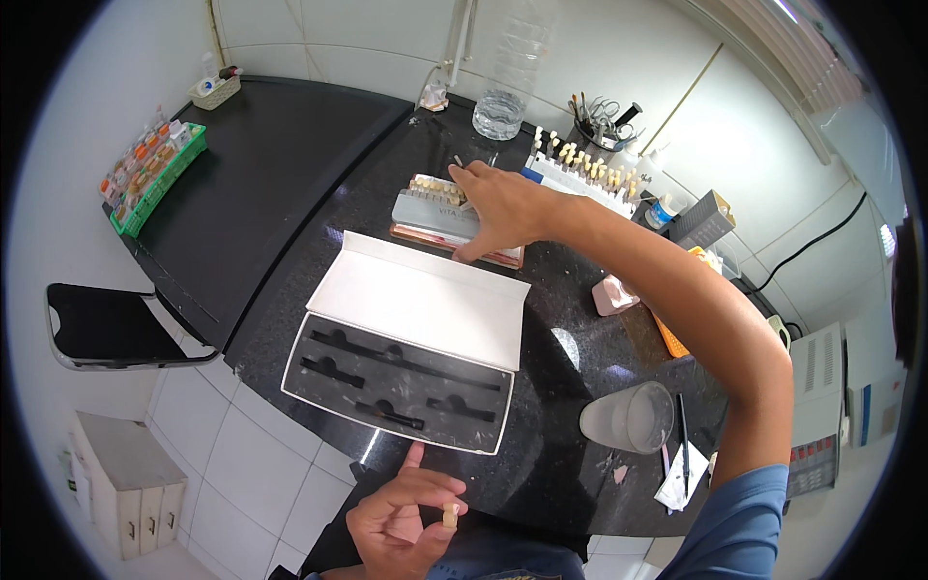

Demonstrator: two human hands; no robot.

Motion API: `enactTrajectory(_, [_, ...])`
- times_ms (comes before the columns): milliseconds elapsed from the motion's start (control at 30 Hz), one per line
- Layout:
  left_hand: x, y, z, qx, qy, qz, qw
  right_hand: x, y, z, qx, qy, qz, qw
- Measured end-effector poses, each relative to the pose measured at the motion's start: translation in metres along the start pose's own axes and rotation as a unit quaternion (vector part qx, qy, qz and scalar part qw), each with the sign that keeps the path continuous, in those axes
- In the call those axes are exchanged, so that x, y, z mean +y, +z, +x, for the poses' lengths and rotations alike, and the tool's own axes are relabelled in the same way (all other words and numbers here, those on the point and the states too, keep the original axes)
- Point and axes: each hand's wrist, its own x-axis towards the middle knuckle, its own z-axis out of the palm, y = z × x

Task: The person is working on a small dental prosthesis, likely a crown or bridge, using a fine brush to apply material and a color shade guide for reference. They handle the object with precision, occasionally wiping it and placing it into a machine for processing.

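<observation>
My left hand [406,517] is closed at the lower edge, pinching a small tooth-coloured piece [450,515], like a dental crown, between thumb and finger. One fingertip points up at the front edge of an open white box [416,290], whose dark foam insert [396,387] has several cut-out slots. Beyond the box, my right hand [503,208] spans a grey tooth shade guide [425,211], thumb at its front and fingers at its back. The hand covers the guide's right end. A row of tooth tabs [435,188] shows along its back.
A second shade guide [590,179] stands behind my right forearm, near a tool holder [604,126] and a large clear bottle [500,111]. On the right are a plastic cup [628,418], a pink block [614,296] and a pen [684,445]. A green basket [159,184] sits far left.
</observation>
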Motion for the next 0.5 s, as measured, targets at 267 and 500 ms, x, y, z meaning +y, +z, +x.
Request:
enactTrajectory(267, [0.01, 0.019, 0.005, 0.087, -0.037, -0.095, 0.991, -0.002, 0.003, -0.011, -0.014, 0.043, -0.02, 0.999])
enactTrajectory(500, [-0.003, 0.004, 0.025, 0.149, -0.002, -0.109, 0.983, 0.011, 0.002, -0.037, -0.034, 0.079, -0.007, 0.996])
